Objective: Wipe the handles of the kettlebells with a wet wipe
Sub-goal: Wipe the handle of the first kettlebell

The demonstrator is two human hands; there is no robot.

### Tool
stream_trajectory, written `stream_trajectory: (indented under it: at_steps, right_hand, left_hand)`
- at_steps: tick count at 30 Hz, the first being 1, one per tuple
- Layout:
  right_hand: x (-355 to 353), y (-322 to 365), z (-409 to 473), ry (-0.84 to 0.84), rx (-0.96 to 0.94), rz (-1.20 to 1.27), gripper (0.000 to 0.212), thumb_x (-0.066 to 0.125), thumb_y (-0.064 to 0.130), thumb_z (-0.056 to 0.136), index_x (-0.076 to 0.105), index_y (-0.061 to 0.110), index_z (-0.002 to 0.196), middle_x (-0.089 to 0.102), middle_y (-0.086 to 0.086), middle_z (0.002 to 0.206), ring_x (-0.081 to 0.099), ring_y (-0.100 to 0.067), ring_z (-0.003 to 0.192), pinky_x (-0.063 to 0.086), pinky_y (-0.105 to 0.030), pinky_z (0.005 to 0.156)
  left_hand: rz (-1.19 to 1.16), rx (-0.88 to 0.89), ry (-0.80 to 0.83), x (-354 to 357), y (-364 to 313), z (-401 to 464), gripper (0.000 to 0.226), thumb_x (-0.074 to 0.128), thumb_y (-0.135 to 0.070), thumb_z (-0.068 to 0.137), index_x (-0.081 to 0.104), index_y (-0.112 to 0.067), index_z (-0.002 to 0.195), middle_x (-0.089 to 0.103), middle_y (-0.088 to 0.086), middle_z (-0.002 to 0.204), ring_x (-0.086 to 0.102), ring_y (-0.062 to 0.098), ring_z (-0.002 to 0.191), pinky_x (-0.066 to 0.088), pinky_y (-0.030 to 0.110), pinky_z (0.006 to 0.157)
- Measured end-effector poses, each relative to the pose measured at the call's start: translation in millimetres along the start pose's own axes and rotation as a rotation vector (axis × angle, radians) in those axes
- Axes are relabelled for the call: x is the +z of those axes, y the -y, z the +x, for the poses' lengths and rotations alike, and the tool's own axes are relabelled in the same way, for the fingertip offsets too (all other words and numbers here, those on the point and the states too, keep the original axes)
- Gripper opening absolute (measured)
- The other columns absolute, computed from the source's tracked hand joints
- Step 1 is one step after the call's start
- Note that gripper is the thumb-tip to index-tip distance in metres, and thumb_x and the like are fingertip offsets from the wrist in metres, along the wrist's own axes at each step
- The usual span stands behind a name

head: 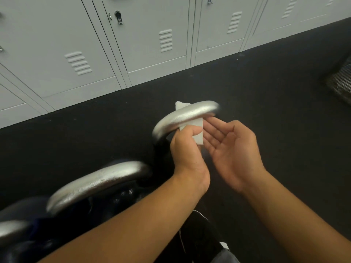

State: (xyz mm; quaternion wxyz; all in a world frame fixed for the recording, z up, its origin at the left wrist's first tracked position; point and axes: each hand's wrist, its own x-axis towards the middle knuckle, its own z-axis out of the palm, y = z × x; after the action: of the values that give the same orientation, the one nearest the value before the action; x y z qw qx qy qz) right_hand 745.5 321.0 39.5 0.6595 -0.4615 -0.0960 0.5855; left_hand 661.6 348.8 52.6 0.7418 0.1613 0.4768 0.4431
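1. Kettlebells are standing in a row on the dark floor (266, 88); the far kettlebell handle (182, 114) is arching just ahead of both hands, its long axis running from lower left to upper right.
2. A white wet wipe (198, 130) is draping over that handle, one corner showing behind the bar and the rest hanging on the near side.
3. The left hand (187, 150) is pinching the wipe's near part just under the bar, and appears the nearer of the two to the handle.
4. The right hand (232, 149) is lying open, palm up, holding nothing, its fingertips (208, 128) reaching toward the wipe's edge and the bar.
5. A nearer kettlebell handle (98, 183) is waiting to the lower left, and gray lockers (95, 44) are lining the wall beyond.
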Motion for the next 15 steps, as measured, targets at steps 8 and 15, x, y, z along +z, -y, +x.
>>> stream_trajectory:
  at_steps: [8, 15]
  right_hand:
    - [-11, -14, 2, -0.278, -0.306, -0.341, 0.034, 0.046, 0.013, 0.105, 0.069, 0.031, 0.123, 0.073, 0.011, 0.126, 0.064, -0.001, 0.124, 0.045, -0.030, 0.115]
    - [-6, -5, 11, -0.152, -0.353, -0.565, 0.032, 0.037, 0.034, 0.111, 0.065, 0.044, 0.125, 0.068, 0.037, 0.119, 0.056, 0.022, 0.117, 0.041, -0.006, 0.099]
  left_hand:
    - [-0.273, 0.019, -0.009, -9, -3, 2, 0.046, 0.043, -0.001, 0.092, 0.063, -0.010, 0.132, 0.074, 0.012, 0.123, 0.071, 0.028, 0.116, 0.052, 0.040, 0.106]
    - [-0.214, -0.017, 0.097, -2, -2, 13, 0.057, 0.054, -0.008, 0.082, 0.060, -0.010, 0.139, 0.075, 0.011, 0.121, 0.070, 0.025, 0.116, 0.049, 0.040, 0.110]
